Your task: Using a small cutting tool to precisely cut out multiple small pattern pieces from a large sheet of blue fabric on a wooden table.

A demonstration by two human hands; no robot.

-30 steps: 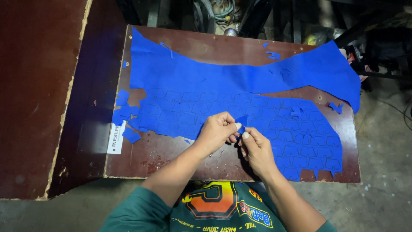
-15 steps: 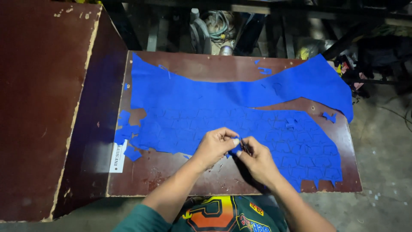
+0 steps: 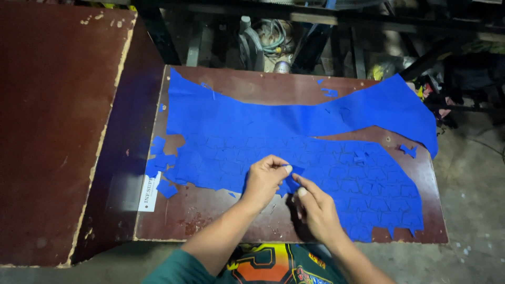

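Seen from above the worker: a brown board point(image 3: 221, 221) lies lengthwise across the middle of the room, with a large blue sheet point(image 3: 252, 126) spread over most of it. The sheet is scored all over with rows of small cut shapes; its far right end hangs past the board's corner.

The left hand point(image 3: 263, 181) rests at the sheet's near edge, its thumb and forefinger pinched together on a small blue piece point(image 3: 291, 179). The piece sits just right of the left hand's fingertips, between the two hands and above the bare board at the sheet's near edge. The right hand point(image 3: 315, 210) lies just beside it, lower and to the right, fingers closed up with the fingertips touching the same piece from below; whether it truly grips the piece or only steadies it cannot be told.

Loose blue scraps point(image 3: 160, 165) lie at the left end of the board, well apart from the hands, beside a white label point(image 3: 148, 192) stuck near the board's left edge. A few more scraps sit at the far edge and right end. A larger brown tabletop point(image 3: 52, 131) stands to the left, and dark framework with a coiled hose point(image 3: 265, 39) shows behind the board.
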